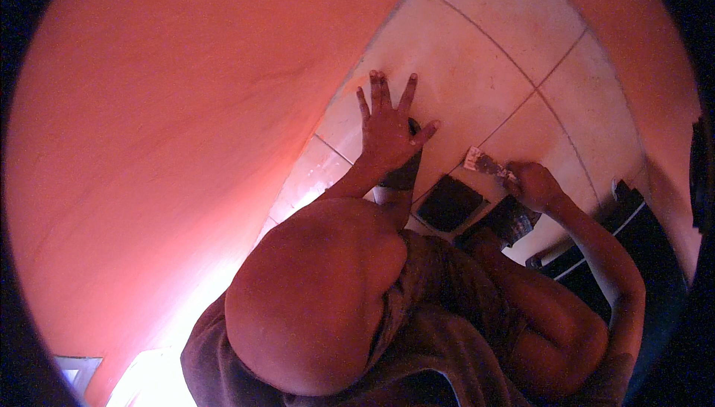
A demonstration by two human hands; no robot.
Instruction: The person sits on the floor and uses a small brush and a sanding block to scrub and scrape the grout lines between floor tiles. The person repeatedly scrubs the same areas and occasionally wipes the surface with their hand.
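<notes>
My left hand [387, 133] is spread out with its fingers apart, palm down over the pale tiled floor [488, 42], close to the orange wall. Whether the palm presses on the tiles or hovers just above them, I cannot tell. In my right hand [532, 186] is a putty knife [485, 163], its flat blade pointing left and blotched with whitish residue. My fingers wrap round its handle and hide most of it. A dark, roughly square piece [450, 203] lies on the floor just below the blade, between my feet.
An orange wall [171, 109] rises along the left, and another wall section [633, 12] stands at the upper right. Black furniture or a box with a pale edge [640, 247] is beside my right arm. My bent knees [305, 295] take up the near middle. Bright light enters at lower left.
</notes>
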